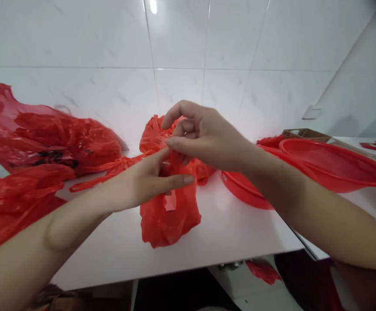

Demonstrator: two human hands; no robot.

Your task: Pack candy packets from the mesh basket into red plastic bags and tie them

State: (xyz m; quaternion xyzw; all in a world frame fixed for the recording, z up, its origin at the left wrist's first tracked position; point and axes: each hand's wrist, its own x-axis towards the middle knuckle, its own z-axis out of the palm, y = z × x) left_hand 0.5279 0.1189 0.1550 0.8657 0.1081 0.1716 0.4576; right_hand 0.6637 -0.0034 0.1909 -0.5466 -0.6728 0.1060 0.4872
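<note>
A red plastic bag [171, 222] with something bulky inside stands on the white tabletop before me. My left hand [152, 179] is around its gathered upper part, thumb stretched across the front and the other fingers partly hidden behind the plastic. Just above, my right hand [204, 136] is held with its fingers curved; the index finger arches away from the thumb. The right thumb tip comes close to my left fingers, and I see nothing plainly gripped between them. Behind both hands sits another red plastic bag [151, 134], partly covered by them.
Large filled red bags [55, 138] lie at left against the tiled wall [116, 34]. Red plastic baskets [337, 162] are at right, near a cardboard box [306, 134]. The white table [236, 235] has its front edge close to me. A red bag [264, 272] lies below.
</note>
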